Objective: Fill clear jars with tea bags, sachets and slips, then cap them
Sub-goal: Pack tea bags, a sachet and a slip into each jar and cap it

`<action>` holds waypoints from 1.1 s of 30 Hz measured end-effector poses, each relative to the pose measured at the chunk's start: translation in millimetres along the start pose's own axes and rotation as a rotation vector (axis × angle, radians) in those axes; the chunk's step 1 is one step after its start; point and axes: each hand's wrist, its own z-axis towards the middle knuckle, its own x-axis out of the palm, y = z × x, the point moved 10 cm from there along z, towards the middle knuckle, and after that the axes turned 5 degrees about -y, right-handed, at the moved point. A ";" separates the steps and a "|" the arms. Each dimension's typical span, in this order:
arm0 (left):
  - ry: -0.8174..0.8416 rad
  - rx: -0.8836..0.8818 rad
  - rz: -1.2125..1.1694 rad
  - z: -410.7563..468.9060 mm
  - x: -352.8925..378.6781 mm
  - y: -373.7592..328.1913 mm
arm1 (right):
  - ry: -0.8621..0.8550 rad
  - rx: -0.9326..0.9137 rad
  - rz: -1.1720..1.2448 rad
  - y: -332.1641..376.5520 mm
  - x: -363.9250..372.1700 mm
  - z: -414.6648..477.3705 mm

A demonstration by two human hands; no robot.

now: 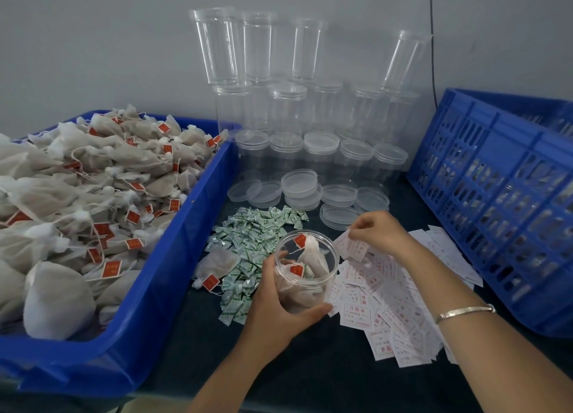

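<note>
— What does the left grip [279,313] have?

— A clear jar [331,266], mouth open and tilted toward the right. The fingers curl round its left wall and the thumb lies across its lower side. The grip is closed around the jar and holds it low over the dark worktop [310,372].

— And the right grip [375,235]?

— Narrow. Thumb and fingertips pinch a single white slip [353,248] with red print, just beside the jar's rim on its right. Whether the paper touches the rim, I cannot tell.

— Is anything in the jar?

— Several tea bags [311,251] with red tags, reaching up to the mouth.

— What lies around it?

— Under the right wrist, which wears a silver bracelet [465,311], spreads the slip pile [387,313]. Left of the jar is a heap of green-and-white sachets [257,235], with one loose tea bag [217,265] lying at its left edge. Behind the sachets sit loose lids [300,183]. Behind those, empty jars [288,108] are stacked in rows against the wall. At the far left is a blue bin [198,226] heaped with bagged tea [93,180], and at the far right a blue crate [496,164].
</note>
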 end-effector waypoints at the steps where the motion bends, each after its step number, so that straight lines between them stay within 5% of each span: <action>1: 0.000 -0.001 0.003 0.1 0.0 0.3 | -0.022 -0.005 0.007 1.0 -3.6 -0.2; 12: 0.009 -0.002 0.018 0.2 0.3 0.4 | -0.015 0.054 0.171 10.9 -24.0 -1.8; 20: 0.012 -0.005 -0.003 -0.5 1.1 0.7 | 0.010 -0.062 0.353 44.1 -34.3 -17.1; 25: 0.015 -0.015 -0.004 -0.6 0.8 1.7 | 0.177 -0.189 0.487 87.7 -26.2 -47.2; 33: 0.016 -0.021 -0.048 -0.7 1.9 0.0 | 0.216 -0.478 -0.055 132.6 10.3 -90.9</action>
